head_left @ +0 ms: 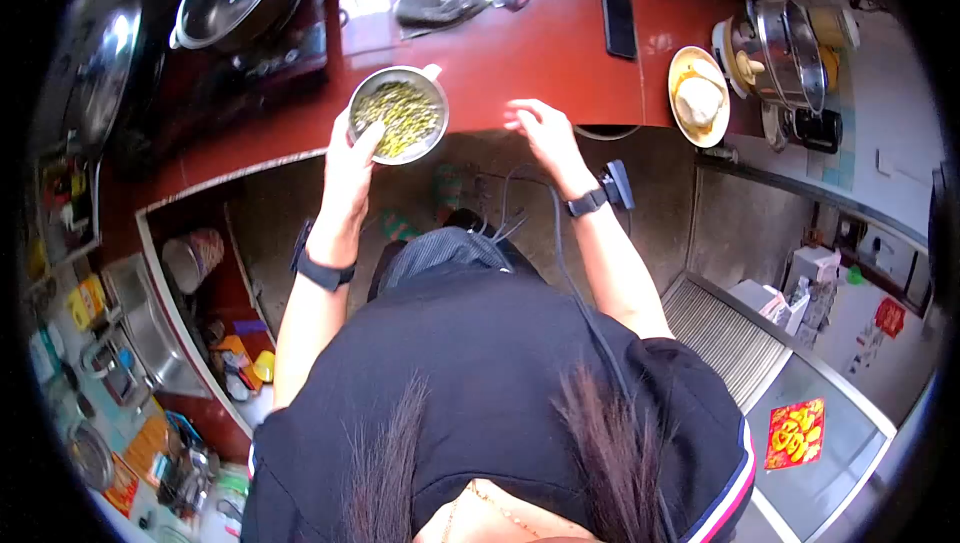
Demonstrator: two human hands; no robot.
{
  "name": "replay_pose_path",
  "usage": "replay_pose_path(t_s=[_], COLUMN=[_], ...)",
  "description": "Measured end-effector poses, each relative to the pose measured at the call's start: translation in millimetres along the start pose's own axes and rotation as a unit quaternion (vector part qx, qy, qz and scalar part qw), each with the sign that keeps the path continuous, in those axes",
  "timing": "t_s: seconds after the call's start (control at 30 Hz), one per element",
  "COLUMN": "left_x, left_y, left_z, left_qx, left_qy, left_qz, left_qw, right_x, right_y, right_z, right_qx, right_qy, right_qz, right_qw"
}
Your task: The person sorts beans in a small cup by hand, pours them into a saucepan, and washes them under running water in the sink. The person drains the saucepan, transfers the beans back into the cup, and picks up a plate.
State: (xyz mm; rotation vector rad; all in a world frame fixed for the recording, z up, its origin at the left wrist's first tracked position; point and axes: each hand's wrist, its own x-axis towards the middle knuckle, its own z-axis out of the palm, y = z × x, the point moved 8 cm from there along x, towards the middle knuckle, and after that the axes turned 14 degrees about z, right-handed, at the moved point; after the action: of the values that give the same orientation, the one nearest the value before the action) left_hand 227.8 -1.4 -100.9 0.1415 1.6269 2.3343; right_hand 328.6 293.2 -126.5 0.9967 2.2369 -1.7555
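Bowl (pixel 405 74) in the left hand's (pixel 352 155) pinching grip, right hand (pixel 543 135) loosely spread, the step seems one of holding, and any move calls for keeping the green contents (pixel 398 118) level.

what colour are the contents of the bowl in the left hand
The contents are mottled green and yellow, best seen in the head view.

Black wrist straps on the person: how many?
2: left strap at the left hand's wrist, that hand holding the metal bowl; right strap at the right hand's wrist.
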Motion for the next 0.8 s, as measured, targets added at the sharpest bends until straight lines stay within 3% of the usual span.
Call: replay_pose_path(t_s=[0.13,0.23,0.37,0.43,0.57,0.7,0.8], left_x=[-5,-22,-63,-85,-127,-185,-217], left_y=[-7,2,36,46,57,66,74], left_z=[-6,-17,-61,-97,-157,-245,-280], left_qx=[0.003,-0.01,-0.061,-0.01,0.063,0.088,0.11], left_qy=[0.006,0.038,0.048,0.071,0.161,0.261,0.294], left_qz=[0.018,-0.005,-0.004,0.035,0.064,0.025,0.01], left_qw=[1.0,0.999,0.997,0.997,0.983,0.961,0.949], right_x=[-15,-25,-61,-70,-61,-106,-130], right_y=[15,-18,-97,-116,-102,-104,-102], right_z=[-2,22,113,169,258,355,406], right_qx=[0.021,0.024,0.016,-0.008,-0.192,-0.264,-0.32], right_qy=[-0.031,-0.065,-0.17,-0.233,-0.352,-0.484,-0.525], right_qz=[0.032,0.025,-0.08,-0.107,-0.082,-0.051,-0.044], right_qw=[0.999,0.997,0.982,0.967,0.913,0.833,0.788])
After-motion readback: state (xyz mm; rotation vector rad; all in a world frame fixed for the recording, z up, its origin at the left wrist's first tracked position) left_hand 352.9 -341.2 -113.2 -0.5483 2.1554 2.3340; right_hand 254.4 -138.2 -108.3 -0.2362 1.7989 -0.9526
